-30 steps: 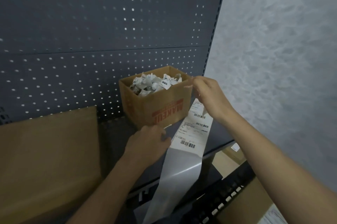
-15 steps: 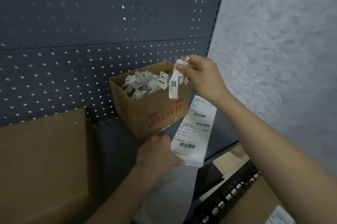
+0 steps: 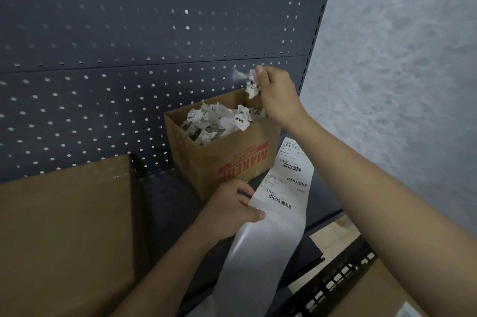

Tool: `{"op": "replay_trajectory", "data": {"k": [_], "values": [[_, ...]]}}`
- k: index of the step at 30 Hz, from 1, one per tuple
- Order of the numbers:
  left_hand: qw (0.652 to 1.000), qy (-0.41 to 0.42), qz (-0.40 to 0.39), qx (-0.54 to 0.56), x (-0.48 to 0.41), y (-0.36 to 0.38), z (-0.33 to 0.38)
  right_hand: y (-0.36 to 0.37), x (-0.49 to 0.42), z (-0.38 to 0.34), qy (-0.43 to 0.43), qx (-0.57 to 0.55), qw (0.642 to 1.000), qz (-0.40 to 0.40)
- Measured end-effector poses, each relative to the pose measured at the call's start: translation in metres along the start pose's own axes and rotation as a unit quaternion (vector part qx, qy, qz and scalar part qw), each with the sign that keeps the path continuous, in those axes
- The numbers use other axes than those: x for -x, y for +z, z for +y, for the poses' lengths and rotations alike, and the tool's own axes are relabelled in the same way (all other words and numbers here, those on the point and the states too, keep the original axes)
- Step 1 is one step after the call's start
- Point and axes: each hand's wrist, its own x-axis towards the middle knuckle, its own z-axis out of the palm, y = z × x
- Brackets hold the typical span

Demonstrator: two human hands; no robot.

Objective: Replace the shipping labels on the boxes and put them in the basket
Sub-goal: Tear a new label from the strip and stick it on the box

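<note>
Once lifted off label strip (image 3: 284, 187), crumpled label scrap (image 3: 251, 85) pinched in right hand (image 3: 277, 96) fingers over MAKEUP carton (image 3: 227, 162); left hand (image 3: 228, 209) fingers pinching strip; discard seemingly imminent.

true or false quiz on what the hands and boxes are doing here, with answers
1. The right hand holds a crumpled label above the small box. True.
2. The small box is empty. False: it is full of crumpled paper scraps.
3. The left hand pinches the label strip. True.
4. The label strip lies inside the small box. False: it runs beside that box and hangs off the shelf.
</note>
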Motion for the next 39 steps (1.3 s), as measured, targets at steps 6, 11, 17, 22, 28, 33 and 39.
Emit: {"op": "replay_trajectory", "data": {"k": [6, 11, 17, 22, 28, 33, 39], "values": [[0.993, -0.048, -0.001, 0.104, 0.001, -0.008, -0.009, 0.007, -0.002, 0.007, 0.037, 0.009, 0.992, -0.119], [0.981, -0.083, -0.033, 0.170, 0.004, -0.010, -0.012, 0.003, -0.002, 0.007, -0.025, 0.056, 0.987, -0.152], [0.975, -0.104, -0.042, 0.191, 0.007, -0.012, -0.013, 0.007, -0.001, 0.009, 0.009, 0.120, 0.988, -0.095], [0.976, -0.085, -0.046, 0.196, 0.009, -0.014, -0.010, 0.005, -0.003, 0.010, 0.000, 0.107, 0.990, -0.087], [0.982, -0.031, -0.020, 0.184, 0.014, -0.016, -0.004, 0.005, 0.001, 0.017, -0.043, 0.099, 0.986, -0.130], [0.986, 0.015, -0.010, 0.167, 0.019, -0.019, 0.000, 0.004, 0.004, 0.014, -0.043, 0.162, 0.969, -0.179], [0.983, 0.051, 0.000, 0.178, 0.026, -0.018, 0.000, 0.006, 0.006, 0.016, -0.050, 0.114, 0.986, -0.109]]}}
